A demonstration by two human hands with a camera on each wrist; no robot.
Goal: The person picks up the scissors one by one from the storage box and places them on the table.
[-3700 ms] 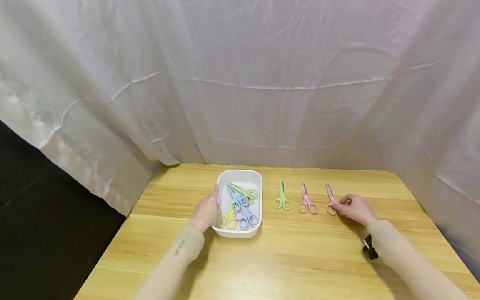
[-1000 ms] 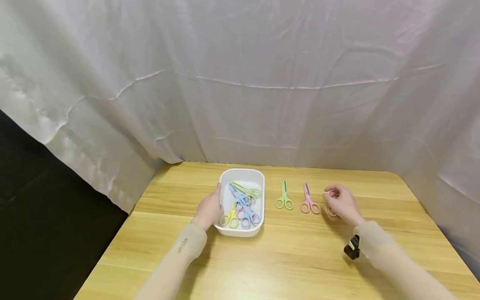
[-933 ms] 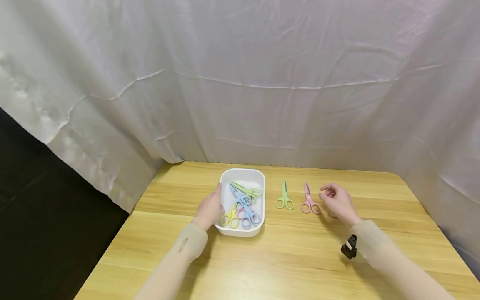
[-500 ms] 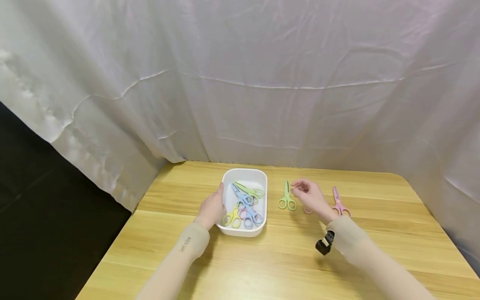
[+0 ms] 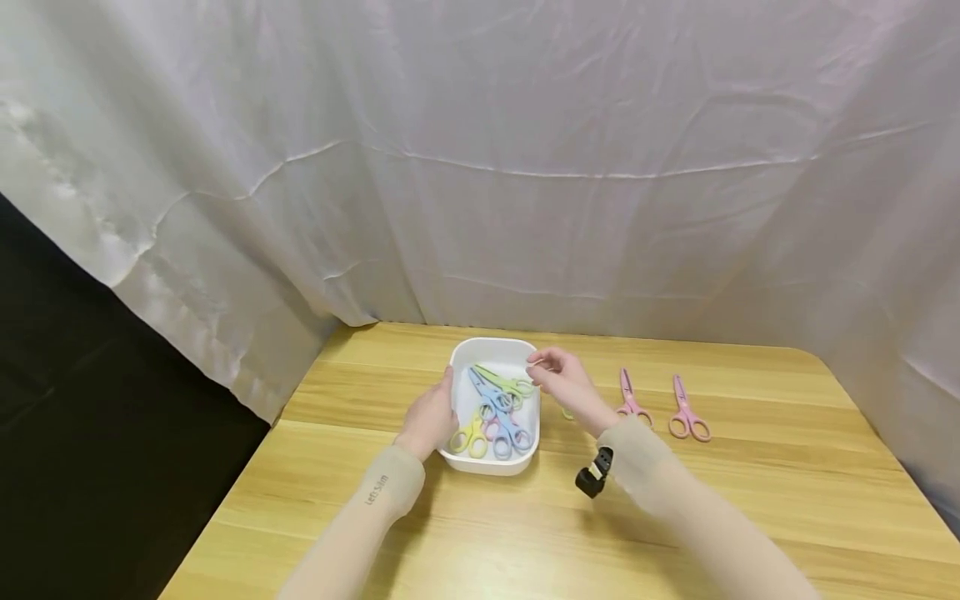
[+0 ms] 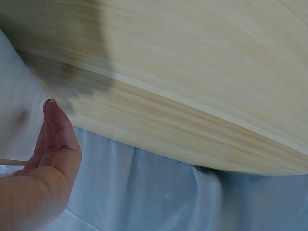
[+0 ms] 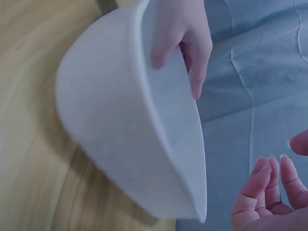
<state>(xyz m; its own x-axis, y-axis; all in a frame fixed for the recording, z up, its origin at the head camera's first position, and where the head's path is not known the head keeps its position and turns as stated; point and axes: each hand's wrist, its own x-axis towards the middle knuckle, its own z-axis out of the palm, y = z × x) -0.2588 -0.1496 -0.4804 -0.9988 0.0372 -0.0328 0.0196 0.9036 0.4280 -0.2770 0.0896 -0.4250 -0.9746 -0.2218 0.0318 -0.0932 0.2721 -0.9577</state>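
Observation:
A white plastic box (image 5: 491, 468) holds several children's scissors: green (image 5: 495, 381), blue (image 5: 504, 427), yellow (image 5: 477, 433) and a partly covered pink pair. My left hand (image 5: 431, 417) grips its left wall; in the right wrist view the left hand (image 7: 185, 33) has its thumb inside the rim and fingers outside. Over the right rim hovers my right hand (image 5: 566, 386), fingers loosely bent and holding nothing; the right wrist view shows a gap between its thumb and fingertips. Beneath that hand, one handle ring of green scissors (image 5: 567, 413) peeks out, the rest hidden.
Right of the right hand, two pink scissors lie on the wooden table (image 5: 510, 533): a nearer pair (image 5: 627, 387), partly behind the wrist, and a farther pair (image 5: 682, 404). A grey curtain (image 5: 525, 233) hangs along the back edge. A black camera (image 5: 595, 472) is on the right wrist.
Having left the rightmost pink scissors, my right hand has swept left past the other pink pair and the green pair to the box's right rim. My left hand has stayed on the box.

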